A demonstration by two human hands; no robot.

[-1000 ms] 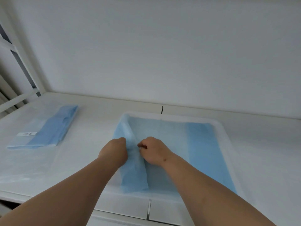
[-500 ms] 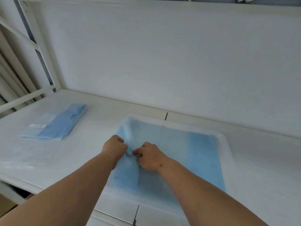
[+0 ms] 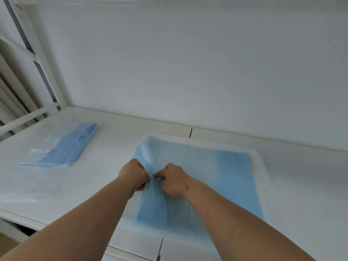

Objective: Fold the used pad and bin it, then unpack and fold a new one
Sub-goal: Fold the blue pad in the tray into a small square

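Note:
A blue used pad (image 3: 233,176) with a white border lies spread on the white table, its left strip folded over toward the middle. My left hand (image 3: 134,174) and my right hand (image 3: 172,178) sit close together on that folded strip, both with fingers curled, pinching the bunched blue fabric between them. A new folded blue pad (image 3: 62,146) in a clear packet with a white label lies flat at the left of the table.
The white table (image 3: 113,140) runs to a white back wall (image 3: 188,72). White frame bars (image 3: 37,53) stand at the far left. The table's front edge (image 3: 15,215) lies near my left forearm, with a seam (image 3: 160,247) between panels.
My hands have drawn closer together and bunched the folded strip between them. The camera has tilted up, so the table sits lower in view.

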